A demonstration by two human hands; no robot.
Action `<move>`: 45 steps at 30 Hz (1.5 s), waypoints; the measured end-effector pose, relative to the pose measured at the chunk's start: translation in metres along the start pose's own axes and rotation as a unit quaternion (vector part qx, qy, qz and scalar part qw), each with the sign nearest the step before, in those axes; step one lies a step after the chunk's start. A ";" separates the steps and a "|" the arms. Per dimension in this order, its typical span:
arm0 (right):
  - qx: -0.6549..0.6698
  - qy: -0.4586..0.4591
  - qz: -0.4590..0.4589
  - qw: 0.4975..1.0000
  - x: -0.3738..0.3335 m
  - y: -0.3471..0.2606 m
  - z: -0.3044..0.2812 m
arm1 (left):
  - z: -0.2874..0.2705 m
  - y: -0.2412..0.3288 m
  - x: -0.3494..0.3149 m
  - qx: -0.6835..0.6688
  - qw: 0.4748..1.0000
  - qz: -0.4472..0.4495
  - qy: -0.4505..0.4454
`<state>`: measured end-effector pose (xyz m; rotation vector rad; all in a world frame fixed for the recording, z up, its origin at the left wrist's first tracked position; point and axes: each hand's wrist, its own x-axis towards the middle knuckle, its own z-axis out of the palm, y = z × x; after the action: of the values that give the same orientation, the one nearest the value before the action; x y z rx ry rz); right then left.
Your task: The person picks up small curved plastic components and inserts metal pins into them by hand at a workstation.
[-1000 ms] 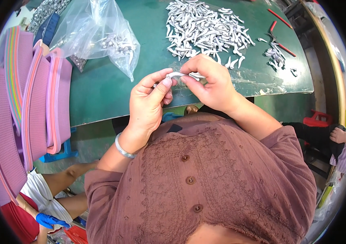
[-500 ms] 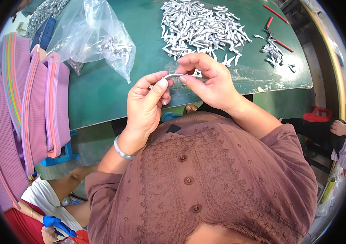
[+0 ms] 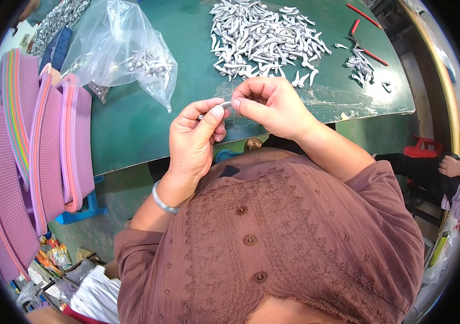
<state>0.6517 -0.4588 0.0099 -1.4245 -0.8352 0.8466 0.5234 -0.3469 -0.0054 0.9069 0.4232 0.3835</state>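
A small curved silvery metal piece [image 3: 227,104] is held just in front of me, over the near part of the green table [image 3: 127,127]. My left hand [image 3: 191,141] is closed on it between thumb and fingers; a small metal end pokes out at the hand's left side. With thumb and forefinger pressed together, my right hand [image 3: 274,109] pinches the piece's other end, largely hiding it. Just beyond the hands lies a big heap of similar curved silvery pieces [image 3: 262,40].
A clear plastic bag [image 3: 127,40] with small metal parts lies at the left. Stacked pink-purple baskets [image 3: 46,146] stand beside the table. Red-handled pliers [image 3: 355,40], a red stick [image 3: 364,15] and a small parts cluster [image 3: 360,67] lie at the right. Another person's hand [image 3: 450,166] shows far right.
My right hand has shifted slightly left, its fingers drawn in closer to my left hand, covering more of the metal piece. The person at the lower left has mostly moved out of view.
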 end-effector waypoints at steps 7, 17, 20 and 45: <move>0.060 -0.003 0.049 0.997 0.001 -0.002 -0.001 | 0.001 0.001 0.001 0.011 1.000 -0.003 0.006; 0.063 -0.014 0.089 0.994 0.000 -0.005 -0.007 | -0.001 0.002 0.004 -0.019 1.000 -0.018 0.011; 0.063 -0.014 0.096 0.993 -0.001 -0.005 -0.008 | -0.001 0.002 0.005 -0.029 0.999 -0.017 0.013; 0.079 -0.040 0.102 0.991 -0.007 -0.005 -0.004 | 0.001 0.000 0.004 -0.017 1.000 -0.001 0.002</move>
<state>0.6517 -0.4663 0.0152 -1.3575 -0.6746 1.1077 0.5272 -0.3451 -0.0054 0.8729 0.4200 0.3889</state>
